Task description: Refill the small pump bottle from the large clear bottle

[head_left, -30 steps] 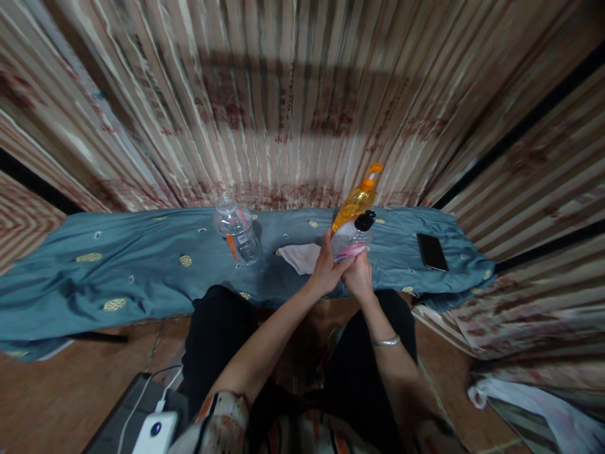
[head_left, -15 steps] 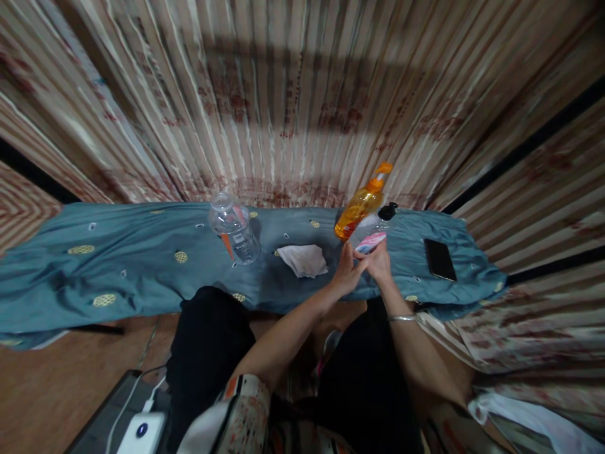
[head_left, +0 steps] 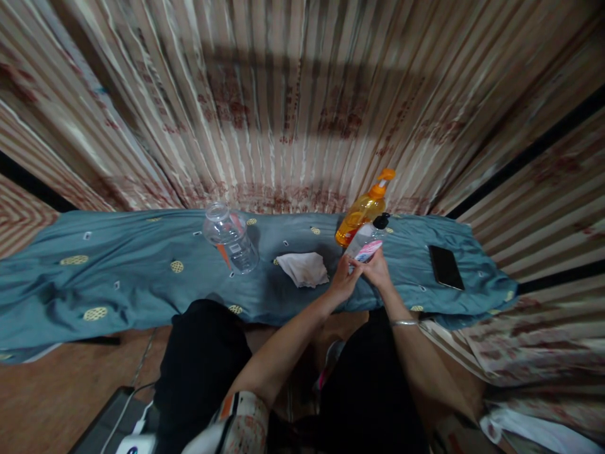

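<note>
Both my hands are closed around the lower part of a clear pump bottle [head_left: 367, 243] with a black pump top and a pink-and-white label. My left hand [head_left: 345, 276] grips it from the left, and my right hand [head_left: 375, 270] from the right, a bracelet on that wrist. The bottle tilts to the right. Right behind it stands an orange pump bottle [head_left: 359, 217] of yellow-orange liquid; I cannot tell whether the two touch. To the left of my hands lies a folded white cloth [head_left: 304, 268]. Farther left is a large clear plastic bottle [head_left: 231, 243], uncapped.
A teal cloth with pineapple prints covers the narrow table [head_left: 142, 271]. A black phone-like slab [head_left: 445, 267] lies at its right. Striped curtains [head_left: 283, 113] hang close behind. A white device with a cable [head_left: 137, 444] sits at lower left.
The view has shifted slightly, so the table sits a little lower in it. My hands still hold the clear pump bottle, whose black top has tipped slightly left and down.
</note>
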The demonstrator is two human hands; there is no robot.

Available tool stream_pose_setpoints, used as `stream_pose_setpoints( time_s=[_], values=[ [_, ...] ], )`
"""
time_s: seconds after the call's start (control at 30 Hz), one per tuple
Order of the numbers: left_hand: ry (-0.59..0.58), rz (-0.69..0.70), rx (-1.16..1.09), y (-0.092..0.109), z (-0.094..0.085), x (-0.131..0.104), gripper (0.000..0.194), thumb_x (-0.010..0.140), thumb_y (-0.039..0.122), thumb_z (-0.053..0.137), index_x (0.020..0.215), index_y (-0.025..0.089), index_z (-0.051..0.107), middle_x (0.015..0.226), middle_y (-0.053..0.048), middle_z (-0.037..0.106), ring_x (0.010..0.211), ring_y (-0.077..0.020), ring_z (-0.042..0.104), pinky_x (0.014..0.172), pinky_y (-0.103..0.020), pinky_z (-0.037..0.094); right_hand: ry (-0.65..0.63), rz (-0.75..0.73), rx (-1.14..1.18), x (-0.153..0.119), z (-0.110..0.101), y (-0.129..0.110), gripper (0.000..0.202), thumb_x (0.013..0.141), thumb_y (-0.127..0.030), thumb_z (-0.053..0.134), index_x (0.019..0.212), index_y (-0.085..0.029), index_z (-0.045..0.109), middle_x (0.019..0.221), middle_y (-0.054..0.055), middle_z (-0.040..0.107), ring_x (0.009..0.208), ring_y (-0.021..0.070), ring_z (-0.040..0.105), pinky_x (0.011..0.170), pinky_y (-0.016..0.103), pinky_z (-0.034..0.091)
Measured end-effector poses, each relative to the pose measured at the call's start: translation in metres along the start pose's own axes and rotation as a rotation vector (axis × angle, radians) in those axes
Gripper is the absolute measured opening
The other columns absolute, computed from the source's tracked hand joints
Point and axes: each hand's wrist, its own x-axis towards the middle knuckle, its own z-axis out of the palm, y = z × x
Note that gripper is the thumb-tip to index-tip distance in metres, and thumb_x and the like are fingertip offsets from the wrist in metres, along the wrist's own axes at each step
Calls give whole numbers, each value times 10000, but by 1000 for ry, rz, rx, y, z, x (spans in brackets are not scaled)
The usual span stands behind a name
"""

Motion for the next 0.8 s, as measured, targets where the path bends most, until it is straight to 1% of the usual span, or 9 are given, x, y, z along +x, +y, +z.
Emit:
stream_pose_setpoints(
  time_s=[0.1, 0.23, 0.3, 0.37, 0.47, 0.53, 0.6, 0.7, 0.8],
  values=[
    [-5, -54, 36, 15, -24, -13, 568, 892, 442, 571, 1388, 177, 489, 1551, -163, 431, 1474, -297, 365, 1224, -471, 274, -3, 15, 18, 0, 1, 0, 912, 511, -592, 798, 1241, -166, 455, 1050, 139, 689, 952, 336, 670, 855, 497, 533],
    [-13, -90, 50, 36, -70, -35, 595, 877, 419, 602, 1415, 203, 470, 1545, -147, 445, 1428, -296, 438, 1185, -475, 348, 37, -12, 110, -18, 4, 5, 1065, 544, -614, 798, 1392, -141, 360, 1186, 166, 673, 1031, 310, 663, 901, 469, 527],
    [-19, -58, 55, 43, -93, -50, 567, 863, 369, 626, 1392, 215, 492, 1528, -135, 470, 1406, -291, 466, 1153, -472, 393, 104, -16, 101, -35, 5, 5, 984, 617, -642, 749, 1386, -138, 396, 1199, 173, 675, 1043, 296, 666, 917, 449, 521],
    [6, 9, 91, 49, -113, -66, 556, 856, 364, 640, 1376, 221, 505, 1474, -136, 526, 1383, -290, 492, 1124, -477, 424, 131, 1, 6, -52, 8, 3, 814, 692, -665, 682, 1293, -145, 508, 1140, 167, 699, 1000, 293, 679, 909, 438, 518],
    [102, 164, 220, 58, -136, -92, 604, 880, 412, 614, 1423, 216, 434, 1477, -162, 507, 1361, -291, 509, 1095, -498, 449, 121, 3, -189, -69, 16, -7, 662, 740, -655, 644, 1163, -147, 600, 1067, 167, 718, 958, 305, 686, 890, 429, 512],
    [153, 304, 364, 65, -146, -107, 637, 902, 441, 589, 1453, 197, 380, 1456, -178, 512, 1348, -285, 515, 1119, -503, 424, 118, -19, -295, -73, 22, -13, 618, 750, -617, 655, 1134, -134, 612, 1054, 180, 720, 985, 321, 681, 894, 428, 504],
    [220, 452, 557, 75, -155, -119, 644, 919, 445, 566, 1470, 197, 344, 1471, -181, 489, 1387, -288, 466, 1159, -506, 371, 102, -47, -376, -72, 28, -17, 527, 776, -551, 650, 1087, -127, 630, 1048, 199, 719, 1031, 338, 671, 915, 437, 494],
    [379, 638, 837, 88, -173, -130, 726, 913, 438, 577, 1518, 208, 248, 1544, -192, 398, 1485, -316, 317, 1218, -546, 238, 94, -97, -410, -70, 31, -15, 410, 805, -464, 620, 1032, -126, 664, 1052, 218, 716, 1089, 349, 655, 959, 457, 477],
    [604, 668, 916, 92, -198, -129, 942, 849, 483, 654, 1558, 204, 98, 1628, -216, 221, 1551, -355, 117, 1233, -590, 132, 107, -118, -348, -73, 28, -12, 440, 809, -487, 591, 1051, -132, 686, 1062, 215, 723, 1093, 354, 649, 977, 478, 474]
  ],
)
